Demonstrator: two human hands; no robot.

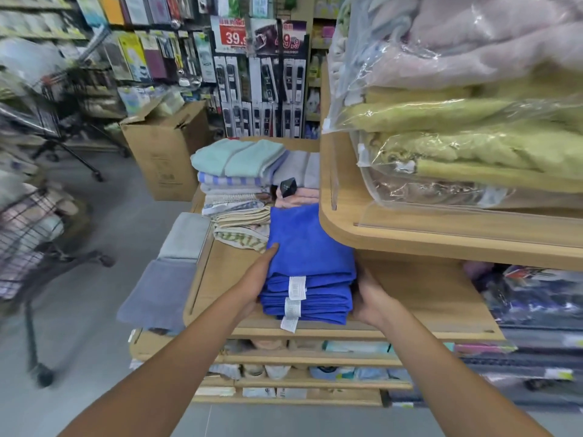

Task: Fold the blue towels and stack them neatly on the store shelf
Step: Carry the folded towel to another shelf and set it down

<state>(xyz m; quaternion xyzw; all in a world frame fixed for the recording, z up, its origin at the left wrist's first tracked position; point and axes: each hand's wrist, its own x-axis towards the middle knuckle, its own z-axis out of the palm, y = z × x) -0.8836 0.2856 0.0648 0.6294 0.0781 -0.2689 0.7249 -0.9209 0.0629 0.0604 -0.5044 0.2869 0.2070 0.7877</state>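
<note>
— How did the blue towels (310, 279) lie?
— Stacked on the shelf (426, 288), long axis running away from the person, labels nearest. Mixed folded towels (233, 184) sat behind; an upper shelf (362, 228) overhung the stack's right.
— The hands?
— The left hand (262, 275) lay with straight fingers flat along the stack's left side. The right hand (372, 298) pressed the right side, its fingers hidden.

Wooden shelf (220, 279): blue towel stack (310, 257), mixed towels (235, 187)

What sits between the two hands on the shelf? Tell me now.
The stack of folded blue towels, white tags facing front, sits between the left hand and right hand; the head view shows it.
</note>
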